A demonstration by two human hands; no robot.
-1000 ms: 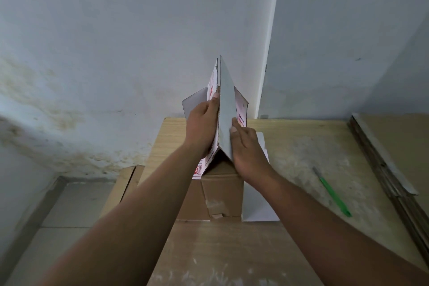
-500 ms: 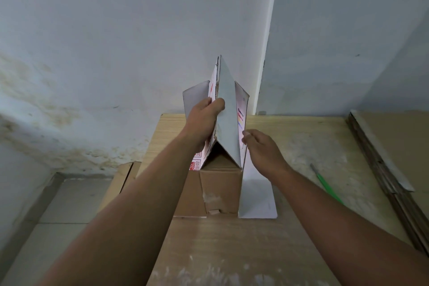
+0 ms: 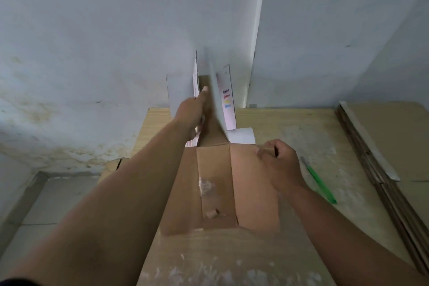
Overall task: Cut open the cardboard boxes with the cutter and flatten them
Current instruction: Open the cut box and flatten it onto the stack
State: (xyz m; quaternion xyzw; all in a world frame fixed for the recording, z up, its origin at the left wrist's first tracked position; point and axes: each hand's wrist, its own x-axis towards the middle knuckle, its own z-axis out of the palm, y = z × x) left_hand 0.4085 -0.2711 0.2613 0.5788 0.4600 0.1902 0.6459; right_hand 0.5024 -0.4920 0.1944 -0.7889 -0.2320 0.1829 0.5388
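Both hands grip the box [image 3: 216,183] — the left hand [image 3: 191,115] holds its upright panel [image 3: 214,93], the right hand [image 3: 279,166] its brown flap [image 3: 254,188]. Uneven pulling could tear it.

One head-worn wide-angle view
Looks forward and down, close above the cardboard box [image 3: 216,169] on the bench [image 3: 301,127], facing the wall [image 3: 116,30] behind; bench's far edge mid-frame

Dim, even light, soft shadows, motion blur, wide-angle bending at edges, source perhaps overhead
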